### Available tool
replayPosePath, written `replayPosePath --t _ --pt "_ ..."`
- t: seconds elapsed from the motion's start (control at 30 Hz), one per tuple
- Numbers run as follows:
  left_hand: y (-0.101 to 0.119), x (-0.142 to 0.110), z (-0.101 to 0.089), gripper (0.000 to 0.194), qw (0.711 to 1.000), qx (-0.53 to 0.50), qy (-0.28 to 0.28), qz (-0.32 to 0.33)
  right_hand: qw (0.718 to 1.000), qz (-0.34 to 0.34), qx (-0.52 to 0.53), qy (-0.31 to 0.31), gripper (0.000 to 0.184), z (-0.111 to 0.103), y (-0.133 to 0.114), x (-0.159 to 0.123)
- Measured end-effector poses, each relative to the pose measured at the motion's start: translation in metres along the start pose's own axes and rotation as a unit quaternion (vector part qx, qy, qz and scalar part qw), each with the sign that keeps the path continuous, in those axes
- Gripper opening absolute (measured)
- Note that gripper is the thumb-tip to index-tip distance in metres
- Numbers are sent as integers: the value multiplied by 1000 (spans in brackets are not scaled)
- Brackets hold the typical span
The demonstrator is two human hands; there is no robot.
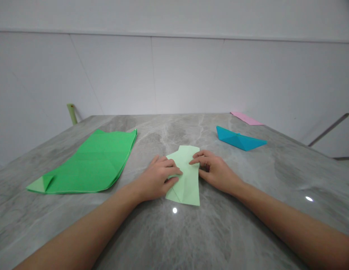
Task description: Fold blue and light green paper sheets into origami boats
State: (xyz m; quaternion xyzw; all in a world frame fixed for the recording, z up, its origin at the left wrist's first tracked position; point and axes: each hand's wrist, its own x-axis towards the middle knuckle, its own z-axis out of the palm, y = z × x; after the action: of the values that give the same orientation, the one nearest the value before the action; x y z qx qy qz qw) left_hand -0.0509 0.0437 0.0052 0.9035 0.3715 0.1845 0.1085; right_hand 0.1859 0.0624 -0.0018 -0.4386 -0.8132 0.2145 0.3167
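A pale green folded sheet of paper (188, 187) lies on the table between my hands, with crease lines and a folded flap on its left part. My left hand (160, 176) rests over the paper's left side, its fingers stretched flat on the surface and the thumb lower down. At the right edge is my right hand (215, 170): its fingertips touch the top of the sheet, and the thumb sits by the edge, apart from the fingers. Part of the paper's left edge is hidden under my left hand.
A stack of bright green paper (92, 161) lies at left, one corner turned up pale. A blue paper boat (241, 140) stands at right; a pink paper (246, 118) lies at the far right edge. The grey marbled table (174, 240) reaches a white wall. A green handle-like object (72, 113) shows beyond the left edge.
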Motion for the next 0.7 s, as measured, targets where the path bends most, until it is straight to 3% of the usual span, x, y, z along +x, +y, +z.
replayPosePath --t 0.13,0.27,0.43,0.6,0.7 --pt "3 -1 -1 32 1000 -3 -21 6 997 27 -21 67 51 1 4 0" --pt "5 -4 1 41 998 -11 -66 -1 992 75 -34 94 73 3 11 1" --pt "9 -3 -4 41 998 -18 -50 27 993 77 8 85 73 4 8 1" --pt "12 0 -8 37 997 -20 -52 61 989 84 13 123 76 4 4 1" --pt "11 -2 -6 37 995 -43 -51 72 989 98 63 86 78 4 1 0"
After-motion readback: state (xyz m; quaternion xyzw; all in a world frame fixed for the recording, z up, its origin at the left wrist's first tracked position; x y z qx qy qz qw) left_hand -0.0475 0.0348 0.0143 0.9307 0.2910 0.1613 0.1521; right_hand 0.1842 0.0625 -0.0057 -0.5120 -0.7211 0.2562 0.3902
